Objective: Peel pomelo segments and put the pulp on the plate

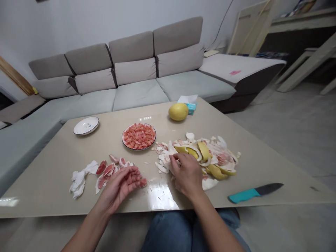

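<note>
My left hand (123, 184) lies on the beige table (52, 168), fingers curled around a pink pomelo segment (143, 182). Beside it lie several pink pomelo segments (107, 170) and a crumpled white tissue (80, 178). My right hand (185, 171) rests palm down on the left edge of a heap of yellow peel and white pith (210, 157), its fingers pinching a scrap of white pith. A white plate heaped with pink pomelo pieces (139, 135) stands behind the hands at the table's middle.
A whole yellow pomelo (178, 111) and a tissue box (190, 105) sit at the far edge. An empty white plate (86, 125) stands far left. A black-bladed knife with a teal handle (254, 193) lies near the right front edge. A grey sofa (136, 77) runs behind.
</note>
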The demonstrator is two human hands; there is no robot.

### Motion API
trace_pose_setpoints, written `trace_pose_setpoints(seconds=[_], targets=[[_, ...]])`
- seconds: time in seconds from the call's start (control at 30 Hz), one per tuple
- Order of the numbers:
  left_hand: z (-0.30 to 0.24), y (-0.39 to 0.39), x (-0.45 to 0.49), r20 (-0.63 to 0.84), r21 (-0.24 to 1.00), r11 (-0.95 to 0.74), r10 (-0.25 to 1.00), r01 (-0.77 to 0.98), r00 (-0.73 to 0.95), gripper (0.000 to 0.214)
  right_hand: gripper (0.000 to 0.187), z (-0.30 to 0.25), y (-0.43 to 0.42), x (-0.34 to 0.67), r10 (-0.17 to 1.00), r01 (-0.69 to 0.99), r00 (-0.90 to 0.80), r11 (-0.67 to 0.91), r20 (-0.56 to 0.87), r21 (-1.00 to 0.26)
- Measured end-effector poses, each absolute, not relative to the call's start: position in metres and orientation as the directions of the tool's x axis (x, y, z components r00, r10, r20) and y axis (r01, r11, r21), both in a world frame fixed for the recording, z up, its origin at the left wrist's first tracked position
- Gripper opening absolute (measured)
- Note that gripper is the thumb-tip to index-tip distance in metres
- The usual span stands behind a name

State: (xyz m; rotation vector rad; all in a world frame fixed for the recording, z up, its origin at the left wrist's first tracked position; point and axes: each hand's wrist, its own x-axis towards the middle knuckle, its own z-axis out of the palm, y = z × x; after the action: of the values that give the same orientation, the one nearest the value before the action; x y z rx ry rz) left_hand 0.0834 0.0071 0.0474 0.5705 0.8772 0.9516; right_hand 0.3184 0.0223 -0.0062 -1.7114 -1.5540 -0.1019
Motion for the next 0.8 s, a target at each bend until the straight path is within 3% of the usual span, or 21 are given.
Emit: trace_pose_setpoints(seconds=[0.1,0.27,0.4,0.53,0.6,0.67,0.8], targets=[[0.050,0.007,0.080,-0.392,0.708,0.505,0.862,-0.493,0.321,0.020,0.023,-0.008,0.025,0.319,0.766,0.895,0.233,0.071,0.598,-0.440],[0.051,0.005,0.074,-0.379,0.665,0.519,0.854,-0.537,0.356,0.012,0.017,-0.012,0.020,0.308,0.758,0.871,0.261,0.083,0.598,-0.485],[0.057,0.009,0.074,-0.346,0.674,0.508,0.858,-0.536,0.379,0.011,0.023,-0.004,0.021,0.299,0.752,0.869,0.220,0.138,0.621,-0.475],[0.063,0.032,0.075,-0.369,0.697,0.519,0.851,-0.494,0.375,0.007,0.014,0.004,0.030,0.295,0.757,0.850,0.186,0.196,0.626,-0.489],[0.064,0.055,0.079,-0.389,0.722,0.510,0.858,-0.467,0.335,0.004,0.022,0.002,0.032,0.293,0.750,0.837,0.208,0.196,0.628,-0.511],[0.065,0.084,0.087,-0.402,0.753,0.488,0.872,-0.441,0.280,0.019,0.037,-0.006,0.031,0.290,0.745,0.826,0.234,0.185,0.624,-0.532],[0.070,0.150,0.112,-0.398,0.818,0.428,0.903,-0.384,0.160,0.034,0.035,-0.025,0.026,0.280,0.760,0.812,0.218,0.207,0.612,-0.546]])
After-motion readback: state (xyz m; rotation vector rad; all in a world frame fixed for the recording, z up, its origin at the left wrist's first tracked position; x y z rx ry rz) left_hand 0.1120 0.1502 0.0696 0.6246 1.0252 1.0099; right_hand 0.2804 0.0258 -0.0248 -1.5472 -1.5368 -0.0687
